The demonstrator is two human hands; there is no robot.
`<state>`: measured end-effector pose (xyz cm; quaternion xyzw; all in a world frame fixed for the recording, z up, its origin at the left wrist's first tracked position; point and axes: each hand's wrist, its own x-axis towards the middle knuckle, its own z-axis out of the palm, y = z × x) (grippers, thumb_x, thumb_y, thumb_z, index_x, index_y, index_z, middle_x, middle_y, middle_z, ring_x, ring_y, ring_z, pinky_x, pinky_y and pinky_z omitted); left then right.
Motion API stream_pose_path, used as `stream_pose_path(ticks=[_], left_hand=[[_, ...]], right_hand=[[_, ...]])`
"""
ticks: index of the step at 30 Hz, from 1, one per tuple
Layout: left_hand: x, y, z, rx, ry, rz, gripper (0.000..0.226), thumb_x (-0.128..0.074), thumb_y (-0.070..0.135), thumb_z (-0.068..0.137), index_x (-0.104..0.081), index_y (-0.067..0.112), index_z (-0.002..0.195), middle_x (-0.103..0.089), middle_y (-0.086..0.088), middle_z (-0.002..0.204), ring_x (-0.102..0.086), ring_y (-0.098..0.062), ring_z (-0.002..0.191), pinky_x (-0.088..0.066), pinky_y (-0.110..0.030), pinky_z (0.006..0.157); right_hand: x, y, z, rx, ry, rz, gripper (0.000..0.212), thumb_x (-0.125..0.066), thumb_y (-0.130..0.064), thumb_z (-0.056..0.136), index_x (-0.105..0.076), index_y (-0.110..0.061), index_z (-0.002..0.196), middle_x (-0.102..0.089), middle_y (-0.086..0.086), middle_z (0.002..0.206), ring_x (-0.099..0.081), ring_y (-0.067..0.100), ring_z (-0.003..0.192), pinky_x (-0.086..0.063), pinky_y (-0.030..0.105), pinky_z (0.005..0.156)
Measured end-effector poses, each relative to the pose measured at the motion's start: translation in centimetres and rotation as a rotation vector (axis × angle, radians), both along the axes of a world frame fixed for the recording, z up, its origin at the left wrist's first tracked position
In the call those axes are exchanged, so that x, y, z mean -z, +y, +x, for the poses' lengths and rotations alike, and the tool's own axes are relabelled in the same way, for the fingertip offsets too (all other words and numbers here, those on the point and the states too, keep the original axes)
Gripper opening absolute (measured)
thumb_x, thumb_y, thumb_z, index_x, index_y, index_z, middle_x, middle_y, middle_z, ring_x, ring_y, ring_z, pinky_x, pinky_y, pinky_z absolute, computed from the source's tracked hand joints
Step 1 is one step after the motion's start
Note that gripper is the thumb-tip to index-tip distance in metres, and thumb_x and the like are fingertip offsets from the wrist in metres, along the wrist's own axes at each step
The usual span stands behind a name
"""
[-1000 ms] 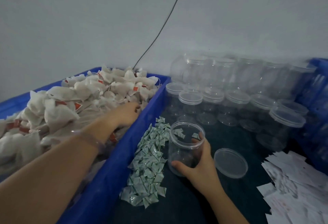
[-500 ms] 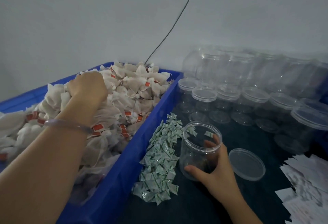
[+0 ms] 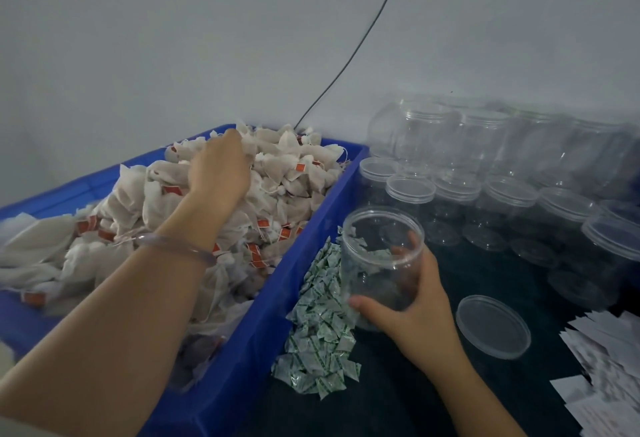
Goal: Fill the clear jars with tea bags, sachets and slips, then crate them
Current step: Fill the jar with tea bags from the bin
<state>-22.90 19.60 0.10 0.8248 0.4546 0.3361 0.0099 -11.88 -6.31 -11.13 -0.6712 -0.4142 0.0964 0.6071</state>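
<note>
At the bench's left edge we see our left hand (image 3: 220, 173) palm-down on the tea bags (image 3: 291, 173) heaped in the blue crate (image 3: 242, 367), its curled fingertips buried so we cannot tell its grip, and, past the sachets (image 3: 318, 343), our right hand (image 3: 412, 305) wrapping thumb and fingers round the open jar (image 3: 381, 256).

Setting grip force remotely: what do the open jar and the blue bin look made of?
Open jar: likely clear plastic, glossy; the right hand shows through its wall. Blue bin: likely rigid moulded plastic, opaque, smooth with faint sheen.
</note>
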Motion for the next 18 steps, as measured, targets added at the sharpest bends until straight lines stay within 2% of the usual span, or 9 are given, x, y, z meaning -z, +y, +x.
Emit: stream_pose_path(ticks=[2,4,5,6,8,10,13,15,18], left_hand=[[-0.5,-1.2,0.4,0.171,-0.218,-0.143,0.016,-0.053,0.014,0.096,-0.053,0.004,0.109,-0.058,-0.005,0.085,-0.060,-0.022,0.074,-0.042,-0.030,0.060],[-1.0,-3.3,1.0,0.412,-0.393,-0.414,0.017,-0.057,0.021,0.095,-0.054,0.009,0.107,-0.058,-0.001,0.086,-0.068,-0.021,0.078,-0.054,-0.033,0.066],[-1.2,-4.5,1.2,0.540,-0.424,-0.519,0.014,-0.059,0.022,0.094,-0.055,0.013,0.105,-0.061,-0.002,0.091,-0.071,-0.019,0.080,-0.057,-0.033,0.069],[-1.3,-5.7,1.4,0.672,-0.415,-0.586,0.008,-0.060,0.020,0.093,-0.056,0.016,0.100,-0.065,-0.004,0.094,-0.072,-0.016,0.079,-0.059,-0.029,0.069],[-1.2,-7.9,1.7,0.909,-0.282,-0.591,0.004,-0.062,0.016,0.092,-0.059,0.016,0.093,-0.067,-0.006,0.094,-0.071,-0.015,0.079,-0.058,-0.025,0.066],[-0.8,-9.3,2.1,1.000,0.048,-0.431,0.007,-0.064,0.020,0.090,-0.057,0.021,0.087,-0.065,0.001,0.087,-0.065,-0.013,0.078,-0.054,-0.027,0.070],[0.1,-10.9,2.8,1.008,0.468,-0.234,0.008,-0.060,0.022,0.090,-0.056,0.029,0.092,-0.053,0.020,0.080,-0.051,0.002,0.072,-0.036,-0.016,0.067],[0.3,-11.1,2.9,1.005,0.517,-0.256,0.020,-0.061,0.022,0.089,-0.059,0.026,0.109,-0.057,0.020,0.094,-0.054,0.002,0.083,-0.039,-0.018,0.075],[-0.6,-10.3,2.1,1.043,0.268,-0.413,0.031,-0.073,0.035,0.081,-0.059,0.034,0.109,-0.061,0.021,0.107,-0.057,0.008,0.097,-0.046,-0.011,0.083]], right_hand=[[-0.8,1.6,-0.5,-0.041,-0.019,0.042,0.106,-0.089,-0.053,0.047,-0.026,-0.071,0.130,-0.046,-0.040,0.129,-0.047,-0.015,0.121,-0.046,0.007,0.091],[-0.8,2.8,-1.4,-0.056,-0.005,0.035,0.114,-0.091,-0.045,0.051,-0.026,-0.050,0.145,-0.045,-0.026,0.140,-0.045,-0.005,0.128,-0.048,0.028,0.104],[-0.5,3.2,-1.8,-0.051,0.010,0.019,0.115,-0.091,-0.041,0.052,-0.026,-0.046,0.147,-0.044,-0.022,0.142,-0.045,-0.002,0.129,-0.047,0.033,0.106],[0.2,3.4,-2.2,-0.052,0.021,0.031,0.113,-0.091,-0.038,0.052,-0.027,-0.049,0.146,-0.046,-0.023,0.140,-0.046,-0.003,0.127,-0.048,0.031,0.104],[1.8,3.5,-2.5,-0.038,0.034,0.091,0.105,-0.092,-0.027,0.056,-0.032,-0.059,0.137,-0.051,-0.035,0.129,-0.050,-0.011,0.120,-0.048,0.012,0.092],[3.0,3.1,-2.4,-0.012,0.085,0.141,0.106,-0.092,-0.013,0.060,-0.034,-0.049,0.140,-0.051,-0.040,0.124,-0.052,-0.014,0.116,-0.044,0.002,0.084],[3.5,2.6,-2.6,0.025,0.137,0.177,0.108,-0.093,-0.025,0.057,-0.032,-0.036,0.146,-0.048,-0.047,0.120,-0.048,-0.019,0.115,-0.040,-0.003,0.081],[3.6,2.5,-2.6,0.036,0.138,0.196,0.103,-0.088,-0.037,0.052,-0.037,-0.038,0.141,-0.052,-0.041,0.121,-0.052,-0.015,0.114,-0.042,0.000,0.082],[3.6,2.4,-2.6,0.050,0.125,0.202,0.098,-0.087,-0.042,0.049,-0.040,-0.044,0.135,-0.052,-0.036,0.124,-0.052,-0.011,0.118,-0.043,0.002,0.086]])
